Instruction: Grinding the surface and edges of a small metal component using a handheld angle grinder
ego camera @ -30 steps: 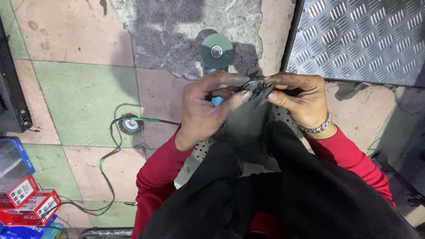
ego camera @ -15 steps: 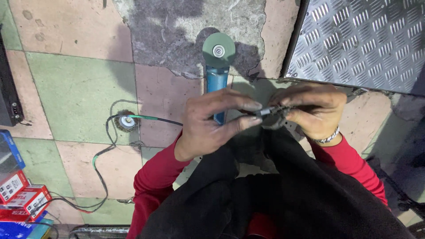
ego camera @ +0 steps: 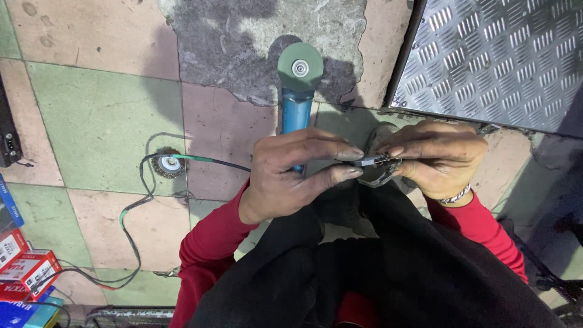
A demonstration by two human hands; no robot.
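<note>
1. Dark trousers (ego camera: 364, 273) and red sleeves (ego camera: 212, 249) fill the near edge of the view.
2. Above the knees, the left hand (ego camera: 291, 173) and right hand (ego camera: 437, 158) pinch a small dark metal part (ego camera: 376, 165) between fingertips, one at each end.
3. A blue angle grinder (ego camera: 297, 103) lies on the tiled floor (ego camera: 91, 97) just beyond the left hand, green disc away.
4. A wire cup brush (ego camera: 167, 163) and cable (ego camera: 130, 212) lie leftward.
5. A chequer plate (ego camera: 498, 54) lies farthest right.

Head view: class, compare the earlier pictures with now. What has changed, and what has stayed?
The view shifted, showing more of the blue angle grinder. Left hand and right hand stayed together, pinching the small dark metal part. The round wire brush stayed on the floor.
</note>
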